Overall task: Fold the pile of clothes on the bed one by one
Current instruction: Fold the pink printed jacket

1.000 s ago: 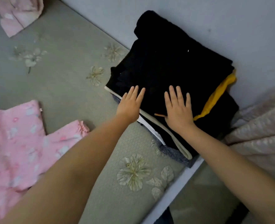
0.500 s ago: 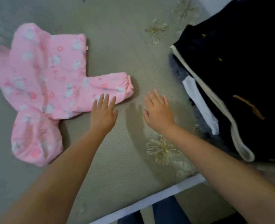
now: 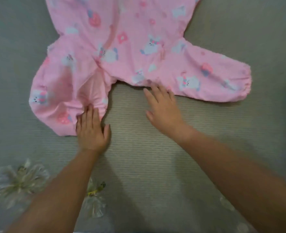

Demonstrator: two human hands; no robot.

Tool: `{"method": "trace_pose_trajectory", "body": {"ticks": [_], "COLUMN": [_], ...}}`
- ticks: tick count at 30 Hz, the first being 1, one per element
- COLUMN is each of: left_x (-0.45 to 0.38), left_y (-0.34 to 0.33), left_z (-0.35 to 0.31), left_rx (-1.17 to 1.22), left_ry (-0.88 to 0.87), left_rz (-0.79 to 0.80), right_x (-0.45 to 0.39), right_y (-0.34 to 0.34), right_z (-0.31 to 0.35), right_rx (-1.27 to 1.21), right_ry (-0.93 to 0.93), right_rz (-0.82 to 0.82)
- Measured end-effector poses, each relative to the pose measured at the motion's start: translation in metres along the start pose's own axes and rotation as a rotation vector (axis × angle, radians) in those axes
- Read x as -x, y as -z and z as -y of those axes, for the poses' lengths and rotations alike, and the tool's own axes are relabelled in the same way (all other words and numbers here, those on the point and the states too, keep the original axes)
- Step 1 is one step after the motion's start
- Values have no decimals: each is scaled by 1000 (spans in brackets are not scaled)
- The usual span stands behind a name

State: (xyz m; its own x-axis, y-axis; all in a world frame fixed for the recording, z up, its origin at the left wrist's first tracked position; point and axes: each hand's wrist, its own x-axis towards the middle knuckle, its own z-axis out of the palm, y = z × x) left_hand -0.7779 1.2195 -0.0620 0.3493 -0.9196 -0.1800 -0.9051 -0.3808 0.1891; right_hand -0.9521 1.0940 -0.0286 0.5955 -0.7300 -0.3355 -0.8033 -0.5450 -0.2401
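Your left hand [image 3: 91, 130] lies flat, fingers straight, on the near left leg of the pink printed garment [image 3: 135, 47], which is spread on the grey-green bed cover [image 3: 155, 148]. Your right hand [image 3: 162, 108] is also open, fingertips at the hem by the crotch, though blur makes it hard to say whether they press the cloth. The left leg is bunched and creased under your fingers; fold now and that wrinkle probably gets trapped, leaving a lopsided, bulky fold. Smooth it first.
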Motion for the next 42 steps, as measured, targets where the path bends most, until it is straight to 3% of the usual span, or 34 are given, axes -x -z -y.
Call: {"method": "trace_pose_trajectory", "body": {"ticks": [4,9,13,22,26,28,31,35,37,40,42], "left_x": [-3,-6,-7,-3,20,40,55,36,28,30,46], "left_y": [-8,-8,-13,1,34,64,122,193,208,205,188], "left_z": [12,17,21,22,32,31,12,-54,-100,-157,-176], "left_rx": [70,102,116,185,241,246,212,73,74,209,342], "left_ry": [-42,-82,-99,-91,-314,-417,-551,-665,-691,-634,-627], "left_rz": [-64,-131,-107,-185,-78,-120,-308,-513,-589,-656,-650], "right_x": [-51,-98,-109,-21,56,92,138,192,221,264,287], "right_y": [-13,-23,-6,11,6,14,40,79,95,96,88], "right_z": [33,53,39,23,10,6,5,-9,-25,-65,-91], "right_rx": [96,149,223,265,185,93,-132,-501,-846,-1388,-1609], "right_ry": [50,-165,-141,-96,-81,-60,-159,-256,-356,-637,-809], "right_rz": [-86,-155,-190,59,224,290,318,330,198,-176,-336]}}
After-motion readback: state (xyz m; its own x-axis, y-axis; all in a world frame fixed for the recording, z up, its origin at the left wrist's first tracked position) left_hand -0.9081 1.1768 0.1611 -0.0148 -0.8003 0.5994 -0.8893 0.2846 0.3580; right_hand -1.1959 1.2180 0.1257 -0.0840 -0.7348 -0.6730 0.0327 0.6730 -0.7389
